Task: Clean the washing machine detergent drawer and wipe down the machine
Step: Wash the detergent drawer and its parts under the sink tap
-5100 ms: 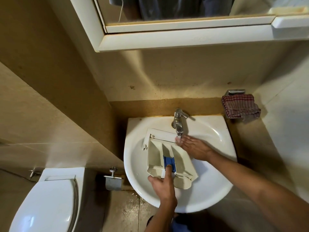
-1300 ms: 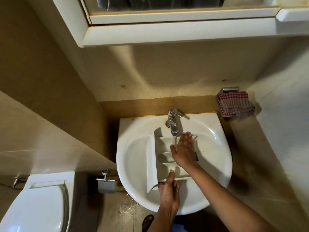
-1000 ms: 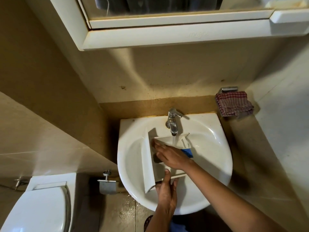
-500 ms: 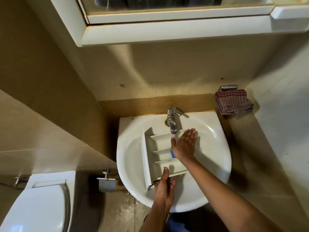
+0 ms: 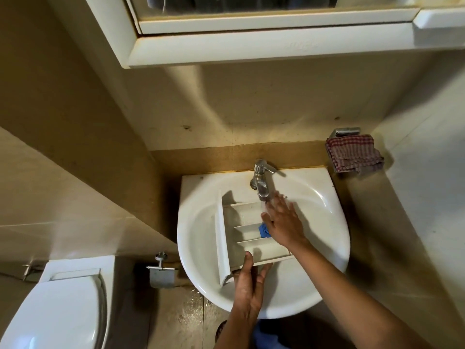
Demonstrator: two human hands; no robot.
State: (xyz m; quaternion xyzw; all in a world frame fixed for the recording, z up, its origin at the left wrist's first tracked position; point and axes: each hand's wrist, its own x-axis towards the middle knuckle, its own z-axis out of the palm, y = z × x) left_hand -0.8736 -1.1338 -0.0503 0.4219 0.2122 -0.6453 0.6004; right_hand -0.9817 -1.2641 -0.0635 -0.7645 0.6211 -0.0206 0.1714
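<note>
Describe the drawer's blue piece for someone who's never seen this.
Start at the white sink below the tap. In it is the white detergent drawer; the blue insert sits in its middle compartment. It is the only blue part among white plastic.

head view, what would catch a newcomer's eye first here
The white detergent drawer lies in the sink under the running tap, mid-frame. The right hand is spread flat over its far end beside a blue insert, while the left hand grips its near edge. A red checked cloth hangs on the wall at upper right.
</note>
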